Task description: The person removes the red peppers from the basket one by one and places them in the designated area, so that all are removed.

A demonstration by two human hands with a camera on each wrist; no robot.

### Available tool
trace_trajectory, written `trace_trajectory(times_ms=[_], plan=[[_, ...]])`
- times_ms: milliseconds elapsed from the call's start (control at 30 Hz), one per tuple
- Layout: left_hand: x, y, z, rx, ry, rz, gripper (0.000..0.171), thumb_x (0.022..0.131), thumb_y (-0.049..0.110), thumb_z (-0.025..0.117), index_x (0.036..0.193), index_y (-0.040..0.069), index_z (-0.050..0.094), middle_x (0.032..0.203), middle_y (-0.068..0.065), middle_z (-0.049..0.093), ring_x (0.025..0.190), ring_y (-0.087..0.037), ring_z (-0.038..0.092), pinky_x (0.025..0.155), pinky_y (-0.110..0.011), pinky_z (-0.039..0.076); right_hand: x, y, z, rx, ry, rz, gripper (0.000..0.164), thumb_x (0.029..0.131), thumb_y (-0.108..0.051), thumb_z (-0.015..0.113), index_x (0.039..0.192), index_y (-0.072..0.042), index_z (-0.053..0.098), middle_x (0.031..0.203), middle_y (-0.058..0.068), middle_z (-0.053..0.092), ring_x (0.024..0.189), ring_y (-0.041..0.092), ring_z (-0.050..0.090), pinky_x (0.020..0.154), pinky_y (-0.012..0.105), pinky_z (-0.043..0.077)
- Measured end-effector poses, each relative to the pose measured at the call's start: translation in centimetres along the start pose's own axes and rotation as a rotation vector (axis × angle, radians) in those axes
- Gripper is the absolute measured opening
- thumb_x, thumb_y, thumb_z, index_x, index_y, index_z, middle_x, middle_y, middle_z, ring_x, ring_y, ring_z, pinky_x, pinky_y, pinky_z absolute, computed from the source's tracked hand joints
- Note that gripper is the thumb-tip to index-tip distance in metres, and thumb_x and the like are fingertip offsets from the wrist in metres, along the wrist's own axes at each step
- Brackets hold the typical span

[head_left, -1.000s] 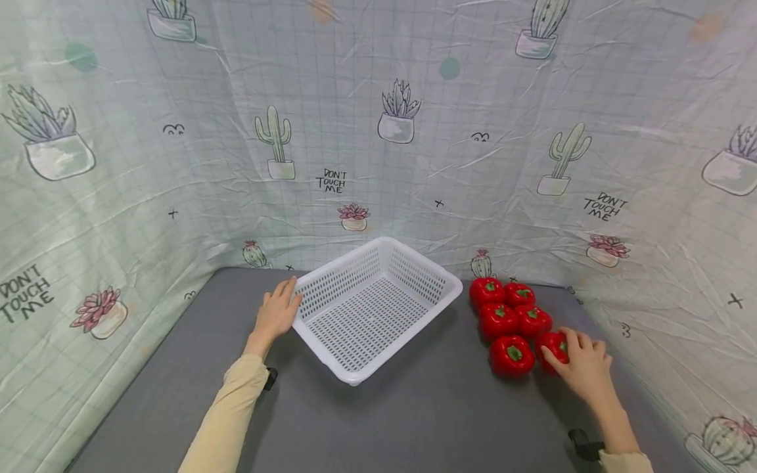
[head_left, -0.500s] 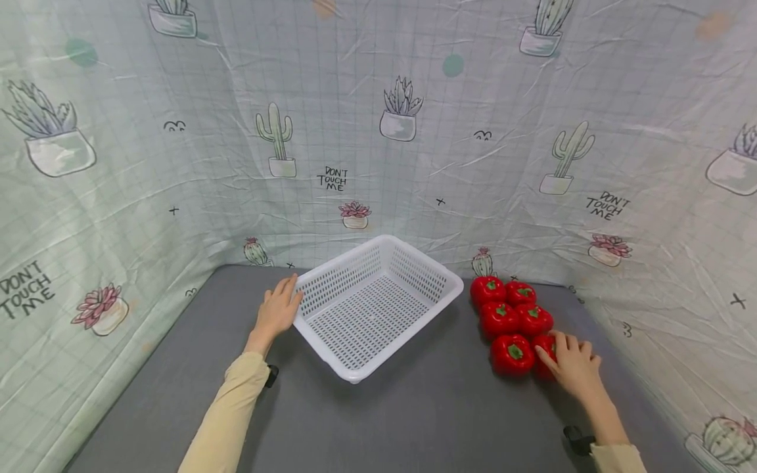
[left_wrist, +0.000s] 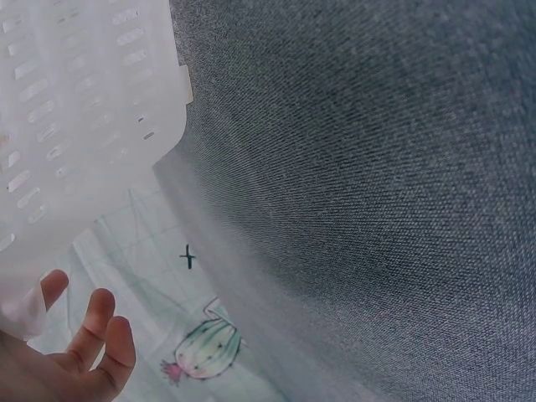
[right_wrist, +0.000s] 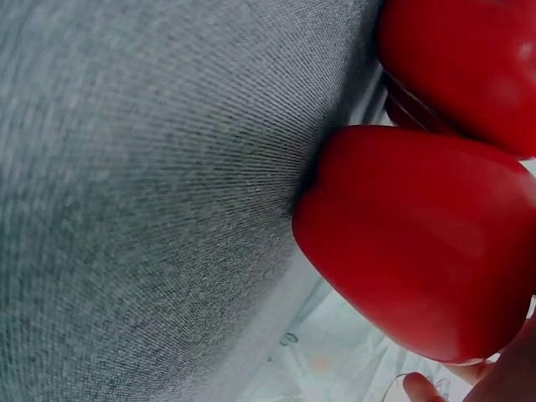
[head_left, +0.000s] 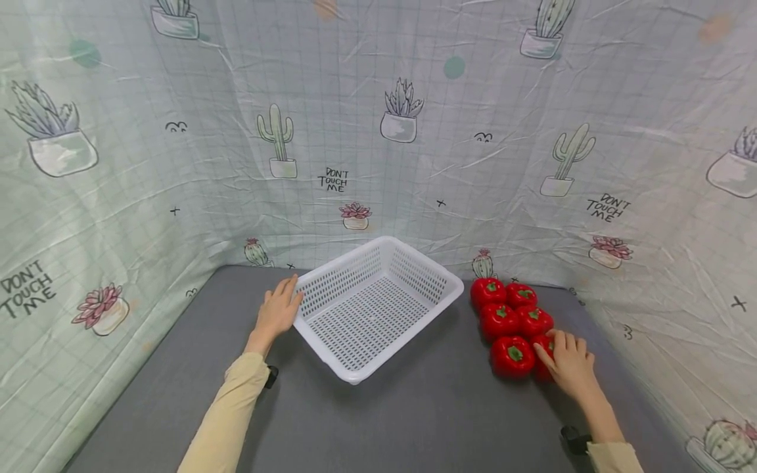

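My left hand holds the left corner rim of a white perforated plastic basket. In the left wrist view, the thumb and one finger meet the basket's rim while other fingers curve beside it. At the right, my right hand grips the front right red bell pepper, thumb on its near side and fingers over its far side. That pepper rests on the table in the right wrist view, its top end by the fingers. A second front pepper sits directly left of it.
Several more red bell peppers stand in two columns behind the front pair. The basket's perforated floor shows bare. A grey cloth covers the table, and a cactus-printed curtain hangs along the back and sides.
My right hand has shifted left with the front right pepper, bringing it up against the pepper beside it. The left hand and basket have stayed in place.
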State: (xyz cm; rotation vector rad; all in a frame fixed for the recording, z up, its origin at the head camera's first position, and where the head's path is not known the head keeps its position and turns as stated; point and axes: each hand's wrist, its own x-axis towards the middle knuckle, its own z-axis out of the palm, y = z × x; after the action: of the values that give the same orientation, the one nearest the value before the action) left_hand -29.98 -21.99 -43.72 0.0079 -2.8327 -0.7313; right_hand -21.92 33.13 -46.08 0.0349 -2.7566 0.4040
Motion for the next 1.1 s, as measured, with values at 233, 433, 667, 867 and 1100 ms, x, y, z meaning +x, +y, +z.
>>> trace_trajectory(times_ms=[233,433,667,867,1100], plan=[[0.1,-0.1,-0.3,-0.002,-0.002,-0.006,0.054,0.095,0.032,0.032,0.142,0.009,0.021,0.143,-0.017,0.026,0.117,-0.043,0.033,0.091,-0.060,0.030,0.4,-0.2,-0.1,0.012,-0.004,0.008,0.047,0.091,-0.044,0.040,0.110,-0.001,0.040,0.109,0.028,0.042,0.097,0.044,0.031,0.069,0.053,0.025],[0.1,-0.4,-0.3,0.008,0.007,0.002,0.054,0.095,0.032,0.032,0.142,0.008,0.022,0.142,-0.018,0.027,0.116,-0.044,0.034,0.090,-0.060,0.031,0.3,-0.5,-0.3,0.017,-0.045,0.033,0.054,0.091,-0.049,0.038,0.116,-0.002,0.038,0.116,0.029,0.036,0.103,0.047,0.027,0.071,0.057,0.023],[0.2,-0.7,-0.4,0.010,0.001,0.002,0.054,0.095,0.032,0.032,0.142,0.008,0.022,0.142,-0.018,0.027,0.116,-0.043,0.034,0.090,-0.060,0.031,-0.1,-0.6,-0.6,0.031,-0.026,0.040,0.055,0.091,-0.048,0.038,0.122,-0.003,0.037,0.118,0.029,0.036,0.103,0.048,0.028,0.071,0.057,0.023],[0.4,-0.9,-0.6,0.014,-0.009,0.010,0.055,0.095,0.033,0.031,0.142,0.008,0.021,0.143,-0.018,0.026,0.117,-0.044,0.032,0.090,-0.061,0.030,-0.1,-0.9,-1.0,0.031,-0.011,0.026,0.054,0.091,-0.046,0.039,0.124,-0.003,0.037,0.118,0.029,0.037,0.104,0.049,0.028,0.070,0.058,0.024],[0.7,-0.9,-1.3,-0.003,-0.110,-0.016,0.058,0.095,0.040,0.027,0.144,0.010,0.014,0.146,-0.017,0.020,0.122,-0.046,0.024,0.093,-0.065,0.021,-0.5,-2.8,-1.3,0.014,0.094,-0.050,0.051,0.090,-0.041,0.046,0.123,-0.003,0.039,0.117,0.027,0.038,0.103,0.048,0.030,0.073,0.060,0.024]])
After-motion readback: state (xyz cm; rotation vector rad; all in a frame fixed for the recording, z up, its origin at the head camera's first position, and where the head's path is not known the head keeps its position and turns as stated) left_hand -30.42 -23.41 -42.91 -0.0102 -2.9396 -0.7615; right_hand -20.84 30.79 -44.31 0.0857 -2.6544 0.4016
